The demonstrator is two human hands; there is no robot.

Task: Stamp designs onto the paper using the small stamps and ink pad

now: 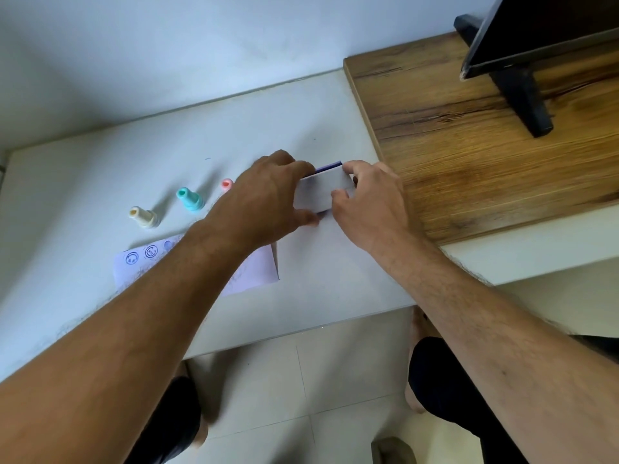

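Both hands grip a small white ink pad case point(318, 190) with a blue-purple edge showing at its far side. My left hand point(268, 195) holds its left side and my right hand point(371, 202) holds its right side. Whether its lid is open I cannot tell. A pale paper point(254, 272) lies under my left forearm, with round blue face stamps near its left corner. Three small stamps stand left of the hands: a cream one point(144, 217), a teal one point(190, 199) and a pink one point(226, 184), partly hidden by my left hand.
The white table point(100, 169) meets a wall at the back. A raised wooden surface point(469, 145) borders it on the right and carries a black monitor stand point(526, 95). Tiled floor and my legs show below the table's front edge.
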